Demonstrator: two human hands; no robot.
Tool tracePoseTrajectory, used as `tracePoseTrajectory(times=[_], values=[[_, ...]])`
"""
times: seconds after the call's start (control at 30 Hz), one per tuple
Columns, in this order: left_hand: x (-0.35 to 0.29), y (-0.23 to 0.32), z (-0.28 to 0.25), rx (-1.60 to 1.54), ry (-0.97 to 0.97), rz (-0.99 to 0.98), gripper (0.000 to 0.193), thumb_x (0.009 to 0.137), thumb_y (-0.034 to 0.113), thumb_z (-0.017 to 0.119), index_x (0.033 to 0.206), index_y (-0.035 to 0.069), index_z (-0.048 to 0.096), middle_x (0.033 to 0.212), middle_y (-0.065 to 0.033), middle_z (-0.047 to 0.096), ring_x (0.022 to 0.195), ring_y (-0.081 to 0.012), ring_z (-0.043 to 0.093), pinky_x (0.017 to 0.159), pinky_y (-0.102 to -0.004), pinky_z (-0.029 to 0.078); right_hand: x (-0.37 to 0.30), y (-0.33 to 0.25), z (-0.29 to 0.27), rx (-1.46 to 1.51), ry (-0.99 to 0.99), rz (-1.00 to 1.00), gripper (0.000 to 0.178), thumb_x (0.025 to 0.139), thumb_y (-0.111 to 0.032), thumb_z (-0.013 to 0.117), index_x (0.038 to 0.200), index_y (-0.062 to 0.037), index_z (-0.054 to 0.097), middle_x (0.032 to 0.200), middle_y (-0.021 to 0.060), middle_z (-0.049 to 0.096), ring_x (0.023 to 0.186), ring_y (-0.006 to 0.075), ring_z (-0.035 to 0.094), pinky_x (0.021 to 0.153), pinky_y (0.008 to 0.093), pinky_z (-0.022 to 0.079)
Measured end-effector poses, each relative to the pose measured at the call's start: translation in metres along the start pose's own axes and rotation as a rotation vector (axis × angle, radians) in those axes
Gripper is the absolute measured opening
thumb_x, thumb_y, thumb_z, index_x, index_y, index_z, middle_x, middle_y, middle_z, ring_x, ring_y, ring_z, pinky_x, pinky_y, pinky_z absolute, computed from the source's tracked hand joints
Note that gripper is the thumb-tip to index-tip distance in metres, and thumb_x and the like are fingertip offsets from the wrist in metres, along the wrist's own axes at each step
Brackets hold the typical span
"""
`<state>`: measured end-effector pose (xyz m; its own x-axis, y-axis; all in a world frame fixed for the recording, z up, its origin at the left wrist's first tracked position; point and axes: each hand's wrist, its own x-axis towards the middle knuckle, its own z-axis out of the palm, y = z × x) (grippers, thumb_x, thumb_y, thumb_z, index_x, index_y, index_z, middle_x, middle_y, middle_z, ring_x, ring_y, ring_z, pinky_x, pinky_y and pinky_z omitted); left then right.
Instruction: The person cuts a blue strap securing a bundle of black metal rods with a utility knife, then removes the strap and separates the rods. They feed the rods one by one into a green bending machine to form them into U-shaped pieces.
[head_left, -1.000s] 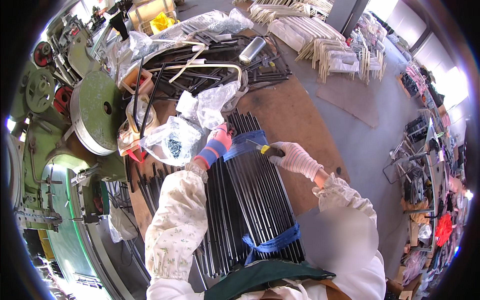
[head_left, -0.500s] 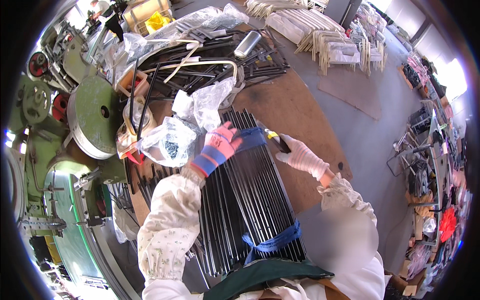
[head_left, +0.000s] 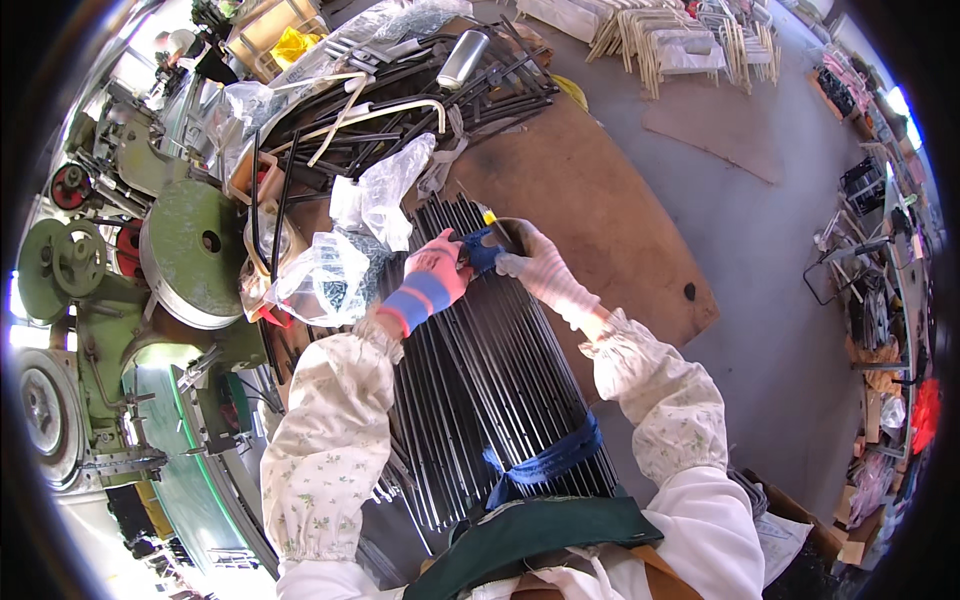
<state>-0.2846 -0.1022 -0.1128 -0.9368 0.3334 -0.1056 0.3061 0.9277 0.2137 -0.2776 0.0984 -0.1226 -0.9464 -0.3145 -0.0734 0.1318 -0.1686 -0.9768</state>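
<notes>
A bundle of black metal tubes (head_left: 510, 350) lies lengthwise before me. At its far end my gloved left hand (head_left: 438, 268) pinches a bunched blue cloth strip (head_left: 483, 252). Just to the right, my right hand (head_left: 545, 275), in a pale striped glove, grips a knife-like tool (head_left: 510, 234) with a dark handle and a yellow end; its tip is hard to make out. The right fingers are close to the blue strip. Another blue strip (head_left: 555, 455) is wrapped round the near end of the bundle. More loose black tubes (head_left: 428, 420) lie along its left side.
The bundle rests on a brown board table (head_left: 620, 220). Clear plastic bags (head_left: 335, 280) and a pile of dark bent tubes with a silver can (head_left: 463, 60) stand beyond. A green machine with a large wheel (head_left: 185, 250) is at left, cluttered shelving (head_left: 885, 300) at right.
My right hand has moved left with the tool to the blue strip. The strip, earlier flat across the tubes, is now bunched up, and my left hand has closed on it.
</notes>
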Motion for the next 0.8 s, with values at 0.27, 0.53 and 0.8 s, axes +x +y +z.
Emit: tracePoseTrajectory(times=[0.27, 0.53, 0.8], values=[[0.011, 0.014, 0.013, 0.288, 0.416, -0.003, 0.044, 0.077, 0.036, 0.069, 0.113, 0.009, 0.066, 0.127, -0.0188, 0.055, 0.11, -0.0338, 0.056, 0.086, -0.0445, 0.05, 0.009, 0.037, -0.025, 0.35, 0.354, 0.161, 0.034, 0.088, -0.006, 0.057, 0.122, -0.0032, 0.052, 0.089, 0.0035, 0.066, 0.067, 0.0084, 0.057, 0.058, 0.0228, 0.047], [0.077, 0.052, -0.014, 0.434, -0.017, 0.09, 0.053, 0.072, 0.046, 0.071, 0.112, 0.012, 0.068, 0.134, -0.015, 0.054, 0.125, -0.0312, 0.05, 0.102, -0.0387, 0.042, -0.01, 0.082, -0.058, 0.253, 0.33, 0.136, 0.033, 0.092, -0.014, 0.058, 0.122, -0.0013, 0.055, 0.08, -0.0032, 0.054, 0.064, 0.0067, 0.044, 0.059, 0.0238, 0.038], [0.141, 0.089, -0.012, 0.74, -0.561, 0.36, 0.013, 0.068, 0.015, 0.063, 0.074, 0.009, 0.072, 0.081, -0.0164, 0.07, 0.08, -0.0347, 0.069, 0.065, -0.0412, 0.055, -0.03, 0.078, -0.099, 0.411, 0.255, 0.281, 0.03, 0.096, -0.015, 0.055, 0.123, -0.0007, 0.053, 0.097, 0.0092, 0.066, 0.077, 0.0175, 0.067, 0.07, 0.0315, 0.054]])
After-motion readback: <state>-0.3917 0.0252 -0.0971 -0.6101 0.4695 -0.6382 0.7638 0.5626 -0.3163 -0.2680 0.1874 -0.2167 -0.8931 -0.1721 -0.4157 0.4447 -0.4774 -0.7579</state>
